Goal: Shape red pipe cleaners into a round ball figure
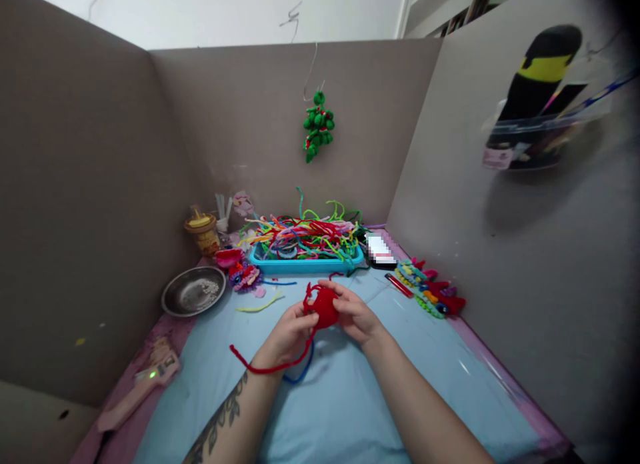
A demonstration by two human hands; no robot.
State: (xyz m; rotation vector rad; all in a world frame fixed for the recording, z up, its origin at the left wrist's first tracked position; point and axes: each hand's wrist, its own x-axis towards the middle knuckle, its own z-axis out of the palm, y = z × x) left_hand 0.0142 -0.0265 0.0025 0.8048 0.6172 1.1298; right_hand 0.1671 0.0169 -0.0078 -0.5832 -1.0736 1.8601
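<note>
A rounded red fuzzy piece (pixel 326 307), seemingly made of pipe cleaner, is held between both hands above the blue cloth (pixel 350 397). My left hand (pixel 291 332) pinches its left side, where small loops stick up. My right hand (pixel 356 312) grips the right side with curled fingers. From the piece a long red pipe cleaner (pixel 270 370) trails down and left across my left forearm. Below my left hand, a blue pipe cleaner (pixel 301 377) curves out, partly hidden by the hand and wrist.
Behind stands a blue tray (pixel 305 267) heaped with coloured pipe cleaners. At left are a metal bowl (pixel 194 292), a drink cup (pixel 203 234) and a pink glue gun (pixel 145 387). At right lie a phone (pixel 380 249), a red cutter-like tool (pixel 399 285) and colourful fuzzy pieces (pixel 430 289). Grey partitions enclose three sides.
</note>
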